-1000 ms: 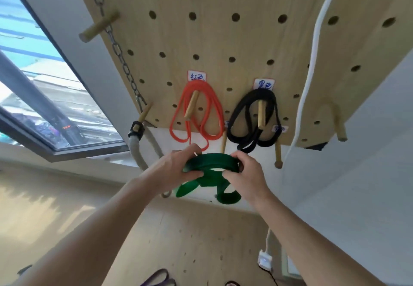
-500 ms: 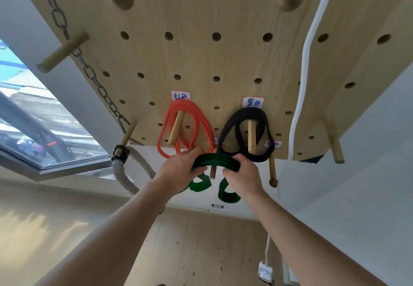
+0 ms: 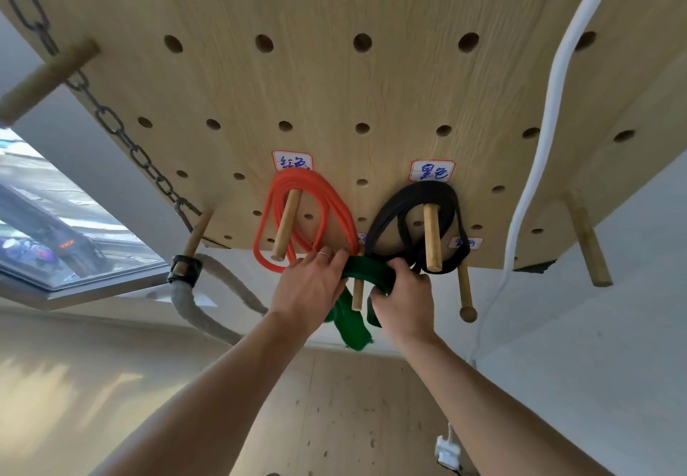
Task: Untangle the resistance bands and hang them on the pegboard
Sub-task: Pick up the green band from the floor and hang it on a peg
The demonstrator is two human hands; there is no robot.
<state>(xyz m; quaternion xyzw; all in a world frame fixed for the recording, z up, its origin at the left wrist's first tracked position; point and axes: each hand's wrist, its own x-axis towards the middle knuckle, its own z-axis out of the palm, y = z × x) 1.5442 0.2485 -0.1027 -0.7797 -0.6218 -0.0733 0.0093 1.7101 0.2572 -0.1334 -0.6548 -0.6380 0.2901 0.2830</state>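
Overhead, three bands (image 3: 366, 276), two hands (image 3: 310, 288).

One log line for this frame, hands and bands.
left hand: grips green band | right hand: grips it | over lower peg | red band, black band: hung

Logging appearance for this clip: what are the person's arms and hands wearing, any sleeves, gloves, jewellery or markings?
Both forearms are bare as far as the frame shows, with no sleeves, gloves, watch or wristband in view. The left hand wears a thin silver-coloured ring on one finger. The right hand shows no ring or other item on the parts visible. No tattoos or markings can be seen.
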